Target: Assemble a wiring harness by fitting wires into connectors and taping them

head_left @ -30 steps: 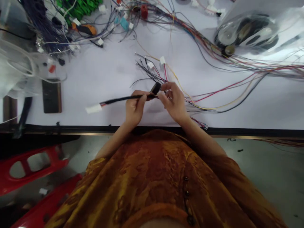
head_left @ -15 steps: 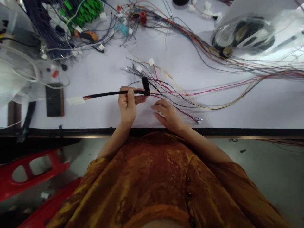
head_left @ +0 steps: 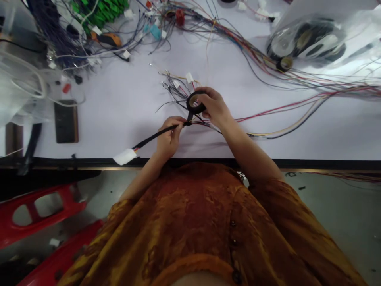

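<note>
My left hand (head_left: 169, 137) pinches a wire harness (head_left: 153, 138) whose left stretch is wrapped in black tape. A white connector (head_left: 125, 156) hangs at its left end, over the table's front edge. In my right hand (head_left: 214, 106) is a roll of black tape (head_left: 196, 102), its fingers closed around the right side. A short strip of tape runs from the roll down to the harness just right of my left fingertips. Loose wires with small white plugs (head_left: 189, 78) fan out behind the roll. Other red, yellow and black wires lead off to the right.
A phone (head_left: 66, 121) lies at the left. Behind are green connectors (head_left: 104, 14) with dark wires, an orange-handled tool (head_left: 108, 39) and a long wire bundle (head_left: 235, 37). A clear plastic bag (head_left: 312, 43) holds rolls at back right. Red stools (head_left: 41, 210) stand below the table.
My right hand has moved up and now grips the tape roll, which stands above the harness. The harness's left end has swung down and to the right with the white connector.
</note>
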Motion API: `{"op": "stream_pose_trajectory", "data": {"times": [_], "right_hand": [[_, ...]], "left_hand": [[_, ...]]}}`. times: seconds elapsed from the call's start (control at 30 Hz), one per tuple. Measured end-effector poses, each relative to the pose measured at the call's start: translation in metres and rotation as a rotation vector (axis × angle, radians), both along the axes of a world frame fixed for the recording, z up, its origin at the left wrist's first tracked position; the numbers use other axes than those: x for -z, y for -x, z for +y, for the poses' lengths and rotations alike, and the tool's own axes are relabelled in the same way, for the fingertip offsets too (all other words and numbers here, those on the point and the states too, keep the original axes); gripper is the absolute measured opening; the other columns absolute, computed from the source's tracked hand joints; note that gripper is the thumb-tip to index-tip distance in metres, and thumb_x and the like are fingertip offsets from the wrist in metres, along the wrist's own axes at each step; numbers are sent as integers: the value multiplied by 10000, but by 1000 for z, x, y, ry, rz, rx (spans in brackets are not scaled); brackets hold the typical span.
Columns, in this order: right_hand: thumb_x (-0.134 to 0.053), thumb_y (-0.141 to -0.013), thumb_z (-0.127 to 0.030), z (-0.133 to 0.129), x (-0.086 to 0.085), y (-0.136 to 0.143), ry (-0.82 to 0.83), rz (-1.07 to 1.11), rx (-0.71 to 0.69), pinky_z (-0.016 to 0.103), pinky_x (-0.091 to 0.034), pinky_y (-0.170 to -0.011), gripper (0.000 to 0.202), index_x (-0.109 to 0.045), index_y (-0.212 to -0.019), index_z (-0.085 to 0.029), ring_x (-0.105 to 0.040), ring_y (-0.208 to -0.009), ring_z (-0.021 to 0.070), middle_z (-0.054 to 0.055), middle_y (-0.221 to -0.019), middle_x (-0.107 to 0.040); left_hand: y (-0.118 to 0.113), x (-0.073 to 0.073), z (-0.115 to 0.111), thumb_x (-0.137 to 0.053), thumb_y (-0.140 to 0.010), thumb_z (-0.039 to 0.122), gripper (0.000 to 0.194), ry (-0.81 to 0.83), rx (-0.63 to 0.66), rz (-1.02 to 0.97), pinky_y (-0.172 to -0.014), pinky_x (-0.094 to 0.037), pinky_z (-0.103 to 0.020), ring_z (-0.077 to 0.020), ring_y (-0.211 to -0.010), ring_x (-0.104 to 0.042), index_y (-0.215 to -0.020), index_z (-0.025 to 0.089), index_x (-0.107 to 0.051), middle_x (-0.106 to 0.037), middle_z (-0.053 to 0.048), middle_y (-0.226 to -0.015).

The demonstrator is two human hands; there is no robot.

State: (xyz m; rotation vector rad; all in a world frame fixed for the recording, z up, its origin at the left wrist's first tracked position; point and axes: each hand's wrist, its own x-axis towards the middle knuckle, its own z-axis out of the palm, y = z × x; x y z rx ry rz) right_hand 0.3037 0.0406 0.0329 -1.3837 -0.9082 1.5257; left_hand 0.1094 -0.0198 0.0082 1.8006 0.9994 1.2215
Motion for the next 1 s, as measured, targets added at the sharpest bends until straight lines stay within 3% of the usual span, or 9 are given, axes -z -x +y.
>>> {"op": "stream_pose_trajectory", "data": {"times": [0.1, 0.2, 0.4, 0.6, 0.7, 0.8, 0.9, 1.0], "right_hand": [[-593, -928, -268, -9, -8, -12, 60, 215, -140, 210, -520, -541, 111, -579, -1011, -197, -592, -612, 86, -8, -831, -629], [-617, -872, -148, -15, -11, -19, 138, 265, -235, 227, -572, -631, 90, -606, -956, -180, -650, -684, 101, 1, -835, -657], [-675, -785, -74, -10, -1, -13, 44, 16, -194, 203, -509, -519, 312, -613, -1058, -213, -578, -584, 93, -50, -720, -611], [-693, -786, -118, -7, -1, -12, 117, -7, -249, 224, -504, -508, 106, -613, -799, -187, -576, -556, 105, -14, -659, -629], [-727, -788, -184, -12, -13, -17, 125, -26, -358, 218, -440, -449, 92, -648, -833, -198, -516, -495, 91, -22, -633, -628], [-742, -811, -277, -13, -20, -20, 133, -77, -464, 207, -336, -402, 115, -660, -834, -199, -414, -436, 70, -46, -538, -539], [-716, -846, -314, -6, -14, -14, 117, -186, -484, 217, -301, -413, 150, -652, -821, -180, -391, -435, 73, -48, -505, -480], [-690, -850, -250, 3, -6, -5, 25, -373, -439, 236, -378, -487, 111, -646, -890, -156, -478, -514, 96, -11, -619, -574]], "left_hand": [[-2, 2, 0, -582, -1006, 345, 127, 100, 30, -129, -776, -631, -299, -146, -913, -714, -991, 229, -633, -723, -67, -1055], [-5, 0, 0, -601, -996, 380, 159, 172, 41, -191, -792, -649, -317, -162, -938, -732, -985, 224, -632, -732, -72, -1069], [-3, -4, -2, -640, -975, 312, 152, 147, 79, -123, -837, -624, -310, -152, -948, -725, -1101, 248, -698, -738, -55, -1054], [0, -9, 3, -712, -916, 314, 114, 8, 37, 6, -901, -586, -363, -181, -994, -693, -1012, 263, -745, -726, -41, -1025], [-1, -8, 3, -730, -899, 295, 92, 23, 39, -26, -883, -586, -349, -176, -975, -699, -978, 257, -754, -729, -39, -1021], [-1, -7, -1, -723, -905, 286, 88, 129, 63, -91, -789, -596, -302, -152, -866, -717, -970, 236, -755, -745, -39, -969], [-1, -7, -4, -708, -919, 300, 102, 196, 60, -102, -691, -583, -262, -127, -744, -706, -970, 220, -745, -746, -26, -879], [-2, -9, -3, -704, -920, 307, 91, 98, 43, -32, -718, -585, -280, -138, -787, -711, -947, 226, -736, -749, -23, -879]]}}
